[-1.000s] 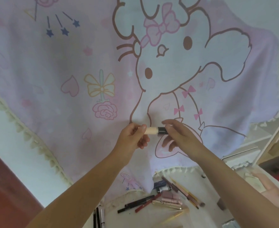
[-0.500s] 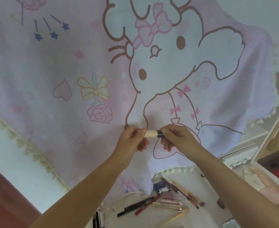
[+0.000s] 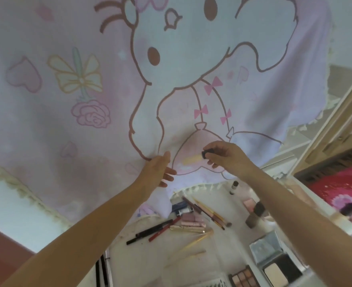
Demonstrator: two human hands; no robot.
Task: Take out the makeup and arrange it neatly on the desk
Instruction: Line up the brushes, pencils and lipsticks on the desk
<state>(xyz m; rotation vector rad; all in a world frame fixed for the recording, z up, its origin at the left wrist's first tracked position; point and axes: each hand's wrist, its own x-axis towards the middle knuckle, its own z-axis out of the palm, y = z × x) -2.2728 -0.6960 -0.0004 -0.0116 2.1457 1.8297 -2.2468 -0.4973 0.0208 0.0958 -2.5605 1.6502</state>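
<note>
Right hand (image 3: 226,155) held up in front of the pink cartoon cloth (image 3: 88,90), fingers curled, pinching the dark cap end of a small cream makeup stick (image 3: 192,159). Stick points left, roughly level, blurred, so details can't be made out. Left hand (image 3: 157,172) sits just beside the stick's free end but apart from it, fingers straight & loosely spread, palm facing right, holding nothing. Whether its fingertips touch the cloth behind: can't tell.

Below the hands, on the white desk (image 3: 150,264): black pen (image 3: 150,232) & red pencil (image 3: 164,229) lying side by side at a slant, pink tubes (image 3: 191,221) w/ a gold tube just beside them, thin brushes (image 3: 209,213) angled across, dark blue tube (image 3: 181,207) near the cloth's fringe. Small white bottle w/ dark cap (image 3: 233,186) stands upright further back. Fat brush (image 3: 255,214) to the right. At bottom right an eyeshadow palette (image 3: 241,278) lies near an open powder compact (image 3: 274,259).
</note>
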